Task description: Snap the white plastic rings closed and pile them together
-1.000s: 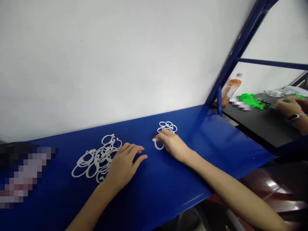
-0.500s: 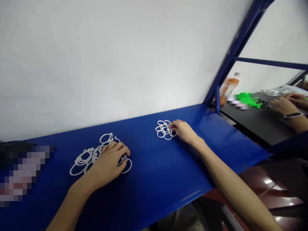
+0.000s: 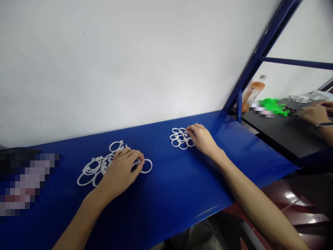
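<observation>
My left hand (image 3: 125, 168) is closed over the right side of a loose pile of white plastic rings (image 3: 88, 178) with small knobs on them. Between its thumb and forefinger is a white ring (image 3: 147, 166), which sticks out to the right above the blue tabletop. Farther right, several more white rings lie overlapped in a flower-like cluster (image 3: 176, 143). At the upper right edge of that cluster is my right hand (image 3: 203, 138), its fingers drawn together and touching or nearly touching the rings. Whatever its fingertips grip is hidden.
The blue table (image 3: 166, 194) runs along a white wall. At left lies a dark item (image 3: 15, 159) beside a blurred-out strip. Past a blue frame post (image 3: 256, 59), another person's hands (image 3: 316, 113) are over a black table with green pieces (image 3: 270, 106) and an orange drink bottle (image 3: 253, 92).
My left hand has drawn a ring rightward and slightly up, out from the pile's edge. My right hand stays at the cluster with a small shift. The view has tilted slightly.
</observation>
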The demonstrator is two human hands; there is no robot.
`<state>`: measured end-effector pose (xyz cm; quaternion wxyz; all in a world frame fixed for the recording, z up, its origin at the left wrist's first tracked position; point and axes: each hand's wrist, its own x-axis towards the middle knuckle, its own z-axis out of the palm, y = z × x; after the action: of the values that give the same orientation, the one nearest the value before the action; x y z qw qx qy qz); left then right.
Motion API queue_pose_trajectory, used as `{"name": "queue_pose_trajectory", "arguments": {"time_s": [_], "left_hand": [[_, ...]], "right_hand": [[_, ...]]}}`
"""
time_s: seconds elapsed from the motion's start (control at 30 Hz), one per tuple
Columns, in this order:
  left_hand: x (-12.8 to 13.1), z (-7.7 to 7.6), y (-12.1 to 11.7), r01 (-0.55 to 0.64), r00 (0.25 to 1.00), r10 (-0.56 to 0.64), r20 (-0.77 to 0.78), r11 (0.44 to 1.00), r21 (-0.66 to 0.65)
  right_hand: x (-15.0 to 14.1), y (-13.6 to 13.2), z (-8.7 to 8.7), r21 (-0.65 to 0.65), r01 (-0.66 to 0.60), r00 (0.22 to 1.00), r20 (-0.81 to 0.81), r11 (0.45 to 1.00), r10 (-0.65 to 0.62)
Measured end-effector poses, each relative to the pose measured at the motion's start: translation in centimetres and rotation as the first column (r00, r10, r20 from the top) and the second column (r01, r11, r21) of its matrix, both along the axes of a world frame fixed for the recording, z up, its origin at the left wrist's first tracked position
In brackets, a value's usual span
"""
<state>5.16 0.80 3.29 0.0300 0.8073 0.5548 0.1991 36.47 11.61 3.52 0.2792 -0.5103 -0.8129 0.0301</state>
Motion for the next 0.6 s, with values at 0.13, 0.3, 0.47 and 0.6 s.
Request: {"name": "queue_pose_trajectory", "arguments": {"time_s": [0.13, 0.3, 0.47, 0.6], "left_hand": [[1.2, -0.2, -0.4, 0.023, 0.997, -0.032, 0.072, 0.992, 0.127], [3.1, -0.5, -1.0, 0.114, 0.978, -0.16, 0.135, 0.948, 0.298], [4.1, -1.0, -1.3, 0.106, 0.959, -0.181, 0.217, 0.942, 0.318], [4.2, -1.5, -1.6, 0.035, 0.977, -0.055, 0.208, 0.995, 0.097]], "right_hand": [[-2.1, -2.1, 0.3, 0.118, -0.209, 0.967, -0.119, 0.971, 0.223], [-5.1, -5.7, 0.2, -0.076, -0.602, 0.777, -0.283, 0.795, 0.562], [-6.3, -6.9, -0.8, -0.142, -0.641, 0.744, -0.36, 0.755, 0.563], [-6.0, -6.4, -0.8, -0.149, -0.594, 0.759, -0.43, 0.791, 0.489]]}}
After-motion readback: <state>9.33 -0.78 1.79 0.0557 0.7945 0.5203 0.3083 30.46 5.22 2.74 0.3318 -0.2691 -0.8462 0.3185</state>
